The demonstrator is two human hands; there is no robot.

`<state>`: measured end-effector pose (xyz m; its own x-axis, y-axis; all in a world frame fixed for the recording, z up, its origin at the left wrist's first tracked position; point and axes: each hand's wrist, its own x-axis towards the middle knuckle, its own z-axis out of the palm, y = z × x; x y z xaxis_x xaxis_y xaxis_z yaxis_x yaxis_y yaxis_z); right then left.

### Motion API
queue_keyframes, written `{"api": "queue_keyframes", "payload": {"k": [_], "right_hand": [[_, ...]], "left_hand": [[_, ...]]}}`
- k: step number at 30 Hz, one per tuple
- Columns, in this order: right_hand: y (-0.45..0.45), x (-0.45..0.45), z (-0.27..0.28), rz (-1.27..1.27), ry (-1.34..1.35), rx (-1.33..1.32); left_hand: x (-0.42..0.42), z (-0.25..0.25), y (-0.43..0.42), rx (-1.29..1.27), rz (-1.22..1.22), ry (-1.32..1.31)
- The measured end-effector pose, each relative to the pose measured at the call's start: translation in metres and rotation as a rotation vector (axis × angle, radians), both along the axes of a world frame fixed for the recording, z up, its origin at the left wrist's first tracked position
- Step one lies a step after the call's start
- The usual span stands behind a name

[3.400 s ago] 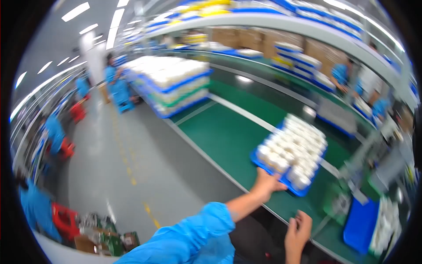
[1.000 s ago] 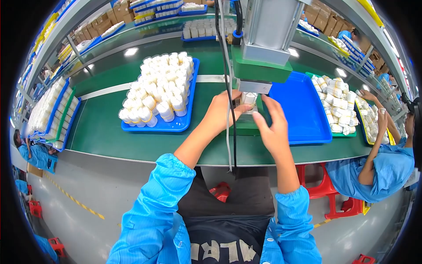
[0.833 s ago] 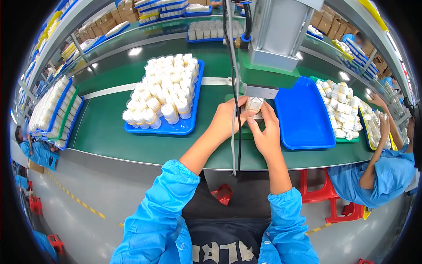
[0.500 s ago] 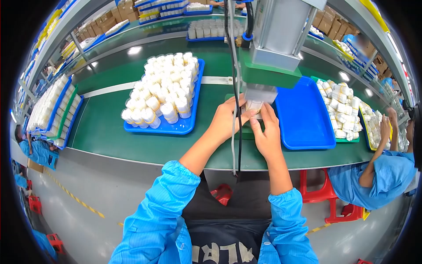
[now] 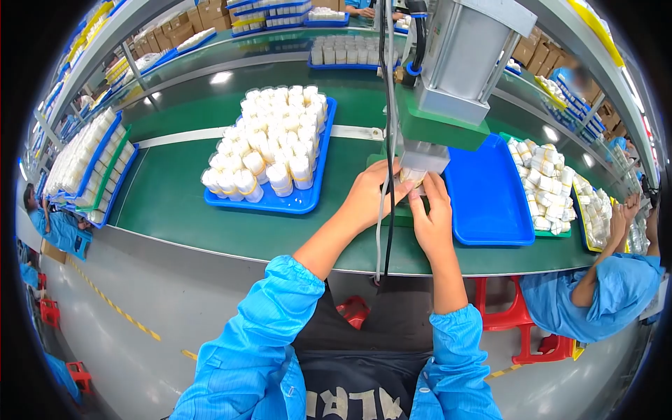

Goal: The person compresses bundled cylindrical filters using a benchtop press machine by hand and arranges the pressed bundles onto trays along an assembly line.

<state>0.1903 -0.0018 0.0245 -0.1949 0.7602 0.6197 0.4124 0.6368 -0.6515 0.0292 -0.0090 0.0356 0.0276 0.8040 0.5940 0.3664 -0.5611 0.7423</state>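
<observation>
Grip: my left hand (image 5: 371,194) and right hand (image 5: 434,213) grasp the white roll (image 5: 414,176); the press block (image 5: 425,158) has lowered, so pressing seems underway.

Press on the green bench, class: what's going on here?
A person in blue sleeves has the left hand and right hand around a white roll, directly under the metal block of the press. Whether the block touches it is hard to tell. To the left, a blue tray holds many white rolls; to the right are another blue tray and a green tray piled with banded white bundles.
</observation>
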Motion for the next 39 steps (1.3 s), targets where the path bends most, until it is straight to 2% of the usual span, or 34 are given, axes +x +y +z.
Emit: {"api": "queue_keyframes", "payload": {"k": [2,4,6,8,12,14,18,20,21,23,26,28,32,38,39], "right_hand": [[-0.001,0.001,0.008,-0.045,-0.093,0.000],[0.001,-0.001,0.021,-0.035,-0.080,-0.036],[0.003,-0.006,0.026,-0.022,-0.063,-0.068],[0.004,-0.010,0.025,0.012,0.109,-0.140],[0.006,-0.010,0.023,0.017,0.113,-0.053],[0.004,-0.011,0.023,0.030,0.157,-0.183],[0.008,-0.010,0.020,0.082,0.209,-0.196],[0.009,-0.008,0.019,0.078,0.167,-0.178],[0.008,-0.007,0.020,0.078,0.169,-0.177],[0.007,-0.006,0.020,0.068,0.147,-0.214],[0.007,-0.010,0.015,0.070,0.231,-0.201],[0.007,-0.007,0.021,0.066,0.183,-0.187],[0.007,-0.007,0.015,0.071,0.194,-0.227],[0.008,-0.007,0.014,0.094,0.251,-0.252],[0.009,-0.007,0.013,0.089,0.243,-0.263]], "left_hand": [[-0.001,0.000,0.001,0.007,-0.045,0.010],[-0.001,-0.007,0.003,0.110,-0.020,-0.010],[-0.004,-0.009,0.002,0.093,-0.045,0.005],[-0.006,-0.007,0.002,0.074,-0.068,0.018],[-0.001,-0.005,-0.004,0.038,-0.048,-0.034],[-0.003,-0.006,0.000,0.029,-0.103,-0.035],[-0.005,-0.016,-0.001,0.022,-0.107,-0.147],[-0.013,-0.005,-0.022,0.130,0.206,0.068],[-0.021,-0.003,-0.032,0.239,0.300,0.087],[-0.038,0.006,-0.058,0.291,0.559,0.157],[-0.070,-0.004,-0.076,0.177,0.895,0.287],[-0.084,-0.008,-0.077,0.060,0.996,0.354],[-0.094,-0.024,-0.072,-0.050,0.982,0.480],[-0.096,-0.023,-0.070,-0.015,0.905,0.358],[-0.097,-0.022,-0.072,-0.042,0.884,0.266]]}}
